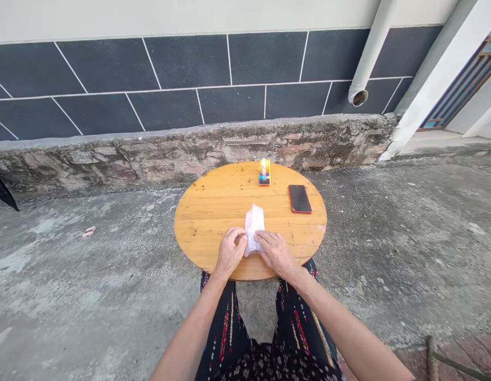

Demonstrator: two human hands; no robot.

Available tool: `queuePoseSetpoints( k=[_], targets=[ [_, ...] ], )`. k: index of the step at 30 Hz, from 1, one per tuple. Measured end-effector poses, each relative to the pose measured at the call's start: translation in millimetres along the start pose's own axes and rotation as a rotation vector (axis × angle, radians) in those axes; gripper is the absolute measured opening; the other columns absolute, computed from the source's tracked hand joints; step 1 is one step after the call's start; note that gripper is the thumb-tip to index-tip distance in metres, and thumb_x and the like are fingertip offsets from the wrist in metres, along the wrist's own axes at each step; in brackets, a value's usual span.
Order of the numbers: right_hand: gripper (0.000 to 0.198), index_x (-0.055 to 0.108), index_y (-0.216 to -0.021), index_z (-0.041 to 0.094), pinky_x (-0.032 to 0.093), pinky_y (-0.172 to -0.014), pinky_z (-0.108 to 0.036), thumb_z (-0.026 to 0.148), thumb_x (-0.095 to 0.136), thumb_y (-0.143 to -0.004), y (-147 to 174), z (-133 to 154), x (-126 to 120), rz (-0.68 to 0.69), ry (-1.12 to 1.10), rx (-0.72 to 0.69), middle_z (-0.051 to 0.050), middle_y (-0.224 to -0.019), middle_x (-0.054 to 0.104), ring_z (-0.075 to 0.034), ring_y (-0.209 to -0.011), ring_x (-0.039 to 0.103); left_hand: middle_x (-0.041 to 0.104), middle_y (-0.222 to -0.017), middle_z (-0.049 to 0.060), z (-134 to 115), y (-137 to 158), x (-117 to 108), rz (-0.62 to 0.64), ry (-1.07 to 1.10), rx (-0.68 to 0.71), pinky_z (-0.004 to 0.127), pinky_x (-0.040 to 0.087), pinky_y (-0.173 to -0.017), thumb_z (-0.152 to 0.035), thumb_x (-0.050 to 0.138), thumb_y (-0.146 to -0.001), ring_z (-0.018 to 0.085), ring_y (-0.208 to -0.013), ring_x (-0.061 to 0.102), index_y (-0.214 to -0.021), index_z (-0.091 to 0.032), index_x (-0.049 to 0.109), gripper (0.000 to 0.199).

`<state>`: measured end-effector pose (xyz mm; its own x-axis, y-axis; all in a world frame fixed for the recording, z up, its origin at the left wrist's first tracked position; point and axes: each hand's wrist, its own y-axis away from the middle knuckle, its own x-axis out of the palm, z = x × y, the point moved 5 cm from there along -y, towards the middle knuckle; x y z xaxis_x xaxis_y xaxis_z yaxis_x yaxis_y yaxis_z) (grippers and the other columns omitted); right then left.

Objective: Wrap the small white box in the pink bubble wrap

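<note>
Two hands are on the same thing here: a small clear plastic bag [253,227], whitish and crinkled, lying on the near half of a round wooden table [213,206]. The left hand [230,251] has its fingers curled in and is pinching the bag's lower left edge between thumb and fingertips. The right hand [275,251] lies flatter, fingers only loosely bent, resting on the bag's lower right corner and pressing it to the tabletop. The far end of the bag sticks up a bit past the hands, pointing toward the middle of the table. Can't really make out what's inside it, too small and shiny.

Further back near the far rim there's a little stack of coloured blocks [264,171], standing upright, well apart from the hands. Just to its right, a bit closer in, a dark phone with a red case [300,198] lies flat, screen up.

The person is sitting with the table between their knees, in dark patterned trousers [296,323]. Rough concrete ground all around, a low stone ledge [189,151] behind the table, dark tiled wall above it, and a white drainpipe [368,58] coming down on the right.
</note>
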<state>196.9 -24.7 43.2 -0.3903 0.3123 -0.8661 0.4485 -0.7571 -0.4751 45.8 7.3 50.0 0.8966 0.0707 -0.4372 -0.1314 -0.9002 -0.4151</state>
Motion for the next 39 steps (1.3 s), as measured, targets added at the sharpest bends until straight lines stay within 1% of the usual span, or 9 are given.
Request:
queuePoseSetpoints(
  k=[5, 10, 17, 23, 26, 29, 32, 36, 39],
  targets=[
    [0.042, 0.054, -0.130, 0.015, 0.047, -0.097, -0.047, 0.017, 0.057, -0.088, 3.6, -1.9, 3.3, -0.015, -0.022, 0.003, -0.015, -0.135, 0.057, -0.029, -0.122, 0.053, 0.066, -0.102, 0.007, 3.0, -7.1, 3.4, 0.050, -0.012, 0.082, 0.031, 0.051, -0.088, -0.018, 0.049, -0.088, 0.018, -0.099, 0.062, -0.095, -0.018, 0.066, 0.018],
    [0.045, 0.052, -0.134, 0.016, 0.050, -0.100, -0.047, 0.015, 0.053, -0.089, 5.4, -5.4, 5.4, -0.023, -0.069, -0.006, -0.014, -0.136, 0.057, -0.027, -0.126, 0.052, 0.066, -0.102, 0.007, 5.0, -9.0, 8.0, 0.097, 0.007, 0.041, 0.030, 0.052, -0.088, -0.017, 0.050, -0.089, 0.018, -0.098, 0.063, -0.100, -0.018, 0.066, 0.019],
    [0.051, 0.050, -0.137, 0.019, 0.051, -0.103, -0.048, 0.010, 0.052, -0.086, 5.8, -10.0, 5.0, 0.008, -0.122, -0.007, -0.013, -0.137, 0.057, -0.026, -0.127, 0.053, 0.063, -0.111, 0.009, 3.7, -13.5, 3.2, 0.156, 0.017, 0.041, 0.034, 0.051, -0.092, -0.020, 0.051, -0.091, 0.021, -0.106, 0.060, -0.107, -0.020, 0.065, 0.022],
    [0.055, 0.048, -0.138, 0.019, 0.051, -0.103, -0.047, 0.006, 0.047, -0.085, 3.4, -11.4, -0.2, 0.069, -0.131, -0.010, -0.012, -0.138, 0.056, -0.025, -0.128, 0.052, 0.058, -0.125, 0.010, 15.0, -6.5, -7.9, 0.255, 0.035, 0.084, 0.037, 0.049, -0.101, -0.018, 0.049, -0.092, 0.022, -0.118, 0.056, -0.123, -0.023, 0.059, 0.033],
    [0.054, 0.047, -0.138, 0.018, 0.053, -0.100, -0.047, 0.006, 0.047, -0.085, 0.8, -11.4, -3.2, 0.091, -0.128, -0.022, -0.013, -0.137, 0.057, -0.026, -0.126, 0.054, 0.055, -0.132, 0.009, 18.8, -5.1, -12.2, 0.300, 0.041, 0.106, 0.038, 0.048, -0.103, -0.015, 0.048, -0.092, 0.022, -0.122, 0.054, -0.126, -0.026, 0.058, 0.037],
    [0.056, 0.045, -0.140, 0.020, 0.053, -0.099, -0.047, 0.006, 0.047, -0.086, -0.9, -11.9, -5.4, 0.107, -0.134, -0.024, -0.013, -0.136, 0.058, -0.026, -0.126, 0.054, 0.060, -0.123, 0.009, 20.6, -13.8, -12.1, 0.300, 0.057, 0.079, 0.035, 0.051, -0.096, -0.015, 0.044, -0.094, 0.021, -0.114, 0.058, -0.125, -0.026, 0.059, 0.036],
    [0.057, 0.042, -0.142, 0.022, 0.053, -0.099, -0.047, 0.007, 0.047, -0.088, -1.4, -12.1, -6.5, 0.132, -0.127, -0.023, -0.012, -0.137, 0.057, -0.026, -0.127, 0.053, 0.065, -0.102, 0.006, 22.0, -28.9, -7.7, 0.291, 0.073, 0.016, 0.029, 0.053, -0.082, -0.018, 0.044, -0.095, 0.017, -0.094, 0.062, -0.119, -0.024, 0.062, 0.031],
    [0.055, 0.043, -0.141, 0.021, 0.052, -0.099, -0.047, 0.007, 0.047, -0.088, -3.1, -11.1, -8.9, 0.150, -0.120, -0.031, -0.012, -0.136, 0.057, -0.026, -0.126, 0.054, 0.067, -0.088, 0.002, 23.4, -48.2, 1.2, 0.278, 0.126, -0.080, 0.024, 0.050, -0.070, -0.020, 0.049, -0.093, 0.013, -0.075, 0.060, -0.105, -0.021, 0.067, 0.021],
    [0.049, 0.048, -0.137, 0.018, 0.052, -0.100, -0.045, 0.008, 0.048, -0.088, -6.1, -9.8, -11.4, 0.149, -0.117, -0.040, -0.013, -0.135, 0.058, -0.025, -0.126, 0.054, 0.066, -0.080, -0.001, 25.3, -57.2, 8.8, 0.256, 0.155, -0.176, 0.022, 0.047, -0.063, -0.019, 0.057, -0.086, 0.011, -0.064, 0.056, -0.096, -0.019, 0.068, 0.015]
  ],
)
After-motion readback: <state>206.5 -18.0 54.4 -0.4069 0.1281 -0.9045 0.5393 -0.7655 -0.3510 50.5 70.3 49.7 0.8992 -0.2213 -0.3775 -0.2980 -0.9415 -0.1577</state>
